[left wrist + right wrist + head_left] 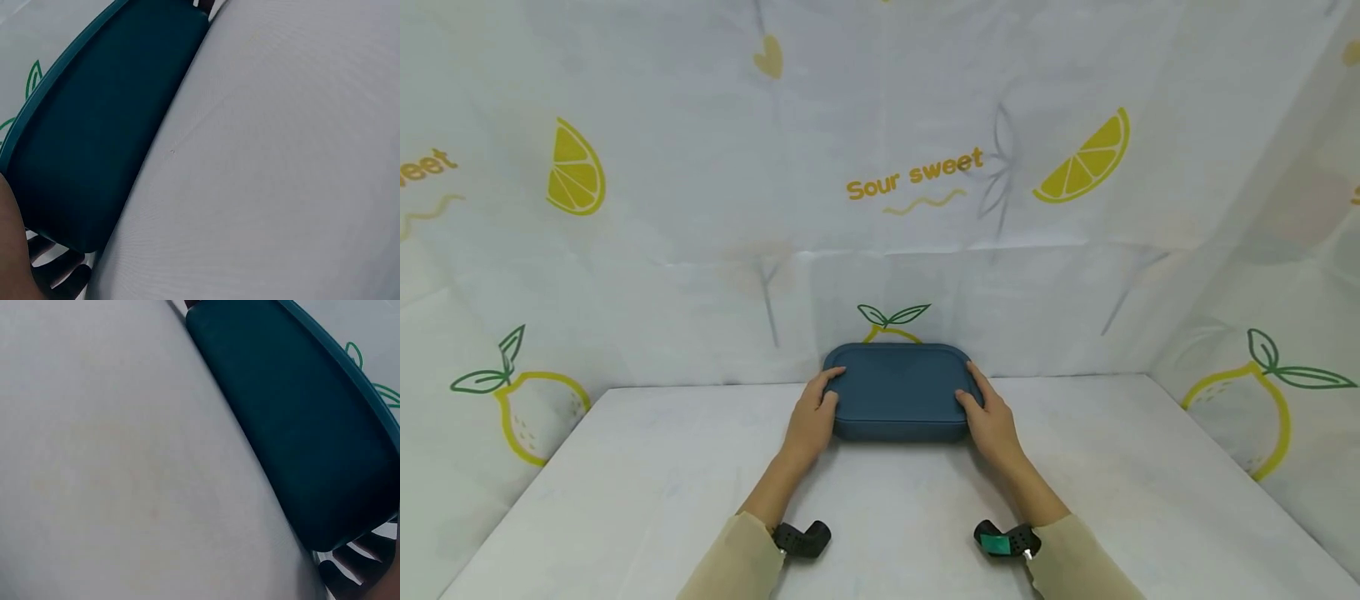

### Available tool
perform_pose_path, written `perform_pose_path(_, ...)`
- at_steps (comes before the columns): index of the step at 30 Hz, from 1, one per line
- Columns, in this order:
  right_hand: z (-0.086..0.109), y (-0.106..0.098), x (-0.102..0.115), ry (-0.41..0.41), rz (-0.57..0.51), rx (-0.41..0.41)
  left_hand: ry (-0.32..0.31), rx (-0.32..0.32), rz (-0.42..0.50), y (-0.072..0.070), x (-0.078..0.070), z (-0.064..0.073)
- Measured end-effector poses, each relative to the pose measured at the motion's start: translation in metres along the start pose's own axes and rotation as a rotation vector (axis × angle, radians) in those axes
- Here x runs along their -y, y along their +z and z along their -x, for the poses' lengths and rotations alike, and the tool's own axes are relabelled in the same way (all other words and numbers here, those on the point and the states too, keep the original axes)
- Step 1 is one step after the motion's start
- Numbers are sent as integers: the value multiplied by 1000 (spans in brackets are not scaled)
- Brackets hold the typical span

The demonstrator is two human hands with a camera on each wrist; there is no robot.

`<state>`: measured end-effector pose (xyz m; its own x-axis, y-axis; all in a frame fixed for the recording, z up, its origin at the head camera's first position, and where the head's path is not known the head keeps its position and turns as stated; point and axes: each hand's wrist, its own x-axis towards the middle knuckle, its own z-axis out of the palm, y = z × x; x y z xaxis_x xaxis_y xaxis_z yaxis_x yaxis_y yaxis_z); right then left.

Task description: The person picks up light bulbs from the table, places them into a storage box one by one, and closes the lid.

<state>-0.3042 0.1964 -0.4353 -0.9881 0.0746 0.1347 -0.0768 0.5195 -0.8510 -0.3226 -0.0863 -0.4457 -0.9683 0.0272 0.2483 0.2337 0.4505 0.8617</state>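
A dark blue box (901, 387) with rounded corners and a raised rim round its flat top is at the far middle of the white table. My left hand (811, 417) grips its left end, thumb at the upper edge. The right hand (992, 421) holds the opposite end the same way. In the left wrist view the box's long side wall (106, 125) shows, with fingers (59, 265) spread along the end below the rim. The right wrist view has the same wall (294, 419), its bottom edge right at the tabletop, and fingers (359, 562) around the corner.
Behind the box rises a white cloth wall (700, 317) printed with lemons and lettering. Similar cloth stands at both sides. The white tabletop (685, 475) extends to the left, right and front of the box. Each wrist wears a black band (803, 540).
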Motion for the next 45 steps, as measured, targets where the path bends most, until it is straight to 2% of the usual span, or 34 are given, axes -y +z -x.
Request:
perform_pose_path(5,-1,-1,-4,-10,-7,12,-10,5,-13,0,3,-1)
perform_pose_path(13,-10,-6,-11,-21,-10,21,14,13,25,1,5,-7)
perform_pose_path(17,-10,-4,-11,-11,-16,17,-20,9,29,2,6,-5)
perform_pose_path(22,-9,-1,-12,-13,-38,9,-44,-25,5,2,7,-2)
perform_pose_path(30,-5,-3,-17,-53,-41,-42,-29,-97,-46,4,4,4)
perform_pose_path(37,-3,-5,-21,-50,-41,-30,5,-52,-25,6,6,6)
perform_pose_path(45,-2,-5,-26,-59,-34,-24,16,-34,6,9,10,5)
